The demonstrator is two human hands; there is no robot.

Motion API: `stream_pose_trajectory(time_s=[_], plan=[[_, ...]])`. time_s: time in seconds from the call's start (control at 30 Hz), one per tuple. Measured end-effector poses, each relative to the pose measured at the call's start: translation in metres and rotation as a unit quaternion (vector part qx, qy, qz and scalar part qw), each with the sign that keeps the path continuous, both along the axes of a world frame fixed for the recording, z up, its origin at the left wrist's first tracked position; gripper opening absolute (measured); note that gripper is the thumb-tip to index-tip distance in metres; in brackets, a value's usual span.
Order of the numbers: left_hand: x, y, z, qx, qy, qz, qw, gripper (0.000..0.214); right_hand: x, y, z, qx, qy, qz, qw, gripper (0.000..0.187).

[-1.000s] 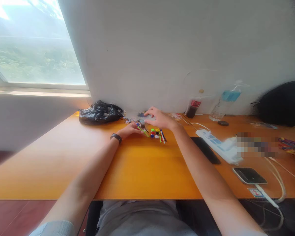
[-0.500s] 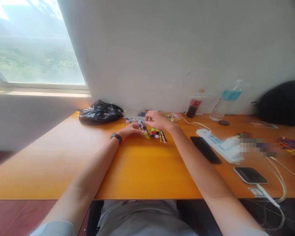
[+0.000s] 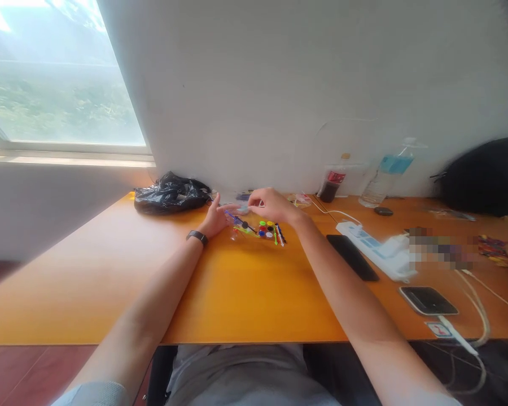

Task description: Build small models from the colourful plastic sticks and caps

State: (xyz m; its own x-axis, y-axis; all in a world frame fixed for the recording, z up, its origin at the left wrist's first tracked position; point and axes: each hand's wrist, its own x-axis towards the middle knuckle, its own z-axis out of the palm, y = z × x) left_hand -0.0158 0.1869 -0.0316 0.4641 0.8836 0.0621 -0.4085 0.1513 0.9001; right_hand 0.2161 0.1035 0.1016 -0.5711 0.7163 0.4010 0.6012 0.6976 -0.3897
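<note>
My left hand (image 3: 215, 219) is open beside the small plastic parts, thumb raised and fingers stretched to the right. Near its fingers are a dark stick-shaped part with a black round piece (image 3: 244, 225), a blue-purple part and what looks like clear plastic with green and orange bits. My right hand (image 3: 273, 204) hovers just behind them with thumb and fingertips pinched. A pale, see-through patch shows at its fingertips, too small to name. Coloured round caps (image 3: 262, 225) stand grouped in front of my right hand. Beside them lie several thin arrow-like sticks (image 3: 280, 234).
A black plastic bag (image 3: 171, 194) lies at the back left. Behind on the right stand a dark drink bottle (image 3: 332, 186) and a clear water bottle (image 3: 379, 183). A black phone (image 3: 352, 257), a white power strip (image 3: 370, 248) and a cabled device (image 3: 428, 300) are on the right.
My left hand has opened, its thumb now raised, and moved slightly left off the parts. The dark part has tilted and settled lower. My right hand stays pinched in nearly the same place.
</note>
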Motion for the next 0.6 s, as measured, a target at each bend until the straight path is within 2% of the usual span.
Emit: stream_pose_trajectory(time_s=[0.07, 0.17, 0.3, 0.4, 0.5, 0.6], plan=[[0.002, -0.001, 0.001, 0.003, 0.004, -0.007, 1.000, 0.092, -0.003, -0.002, 0.003, 0.032, 0.052, 0.005, 0.998, 0.013], [0.002, -0.008, 0.008, 0.021, -0.009, -0.027, 0.999, 0.090, -0.003, -0.005, 0.009, 0.032, 0.118, 0.024, 0.992, 0.016], [0.001, -0.016, 0.027, 0.075, -0.006, -0.088, 0.993, 0.093, 0.002, -0.004, 0.011, -0.001, 0.127, 0.022, 0.992, 0.016], [0.004, -0.019, 0.047, 0.148, 0.046, -0.107, 0.982, 0.076, 0.005, 0.001, 0.009, -0.006, 0.150, -0.002, 0.989, 0.017], [0.009, -0.025, 0.069, 0.216, 0.096, -0.064, 0.970, 0.061, 0.008, 0.005, 0.009, -0.003, 0.174, -0.011, 0.985, 0.019], [0.011, -0.034, 0.094, 0.281, 0.176, 0.045, 0.942, 0.044, 0.012, 0.004, 0.012, -0.003, 0.220, -0.016, 0.975, 0.022]])
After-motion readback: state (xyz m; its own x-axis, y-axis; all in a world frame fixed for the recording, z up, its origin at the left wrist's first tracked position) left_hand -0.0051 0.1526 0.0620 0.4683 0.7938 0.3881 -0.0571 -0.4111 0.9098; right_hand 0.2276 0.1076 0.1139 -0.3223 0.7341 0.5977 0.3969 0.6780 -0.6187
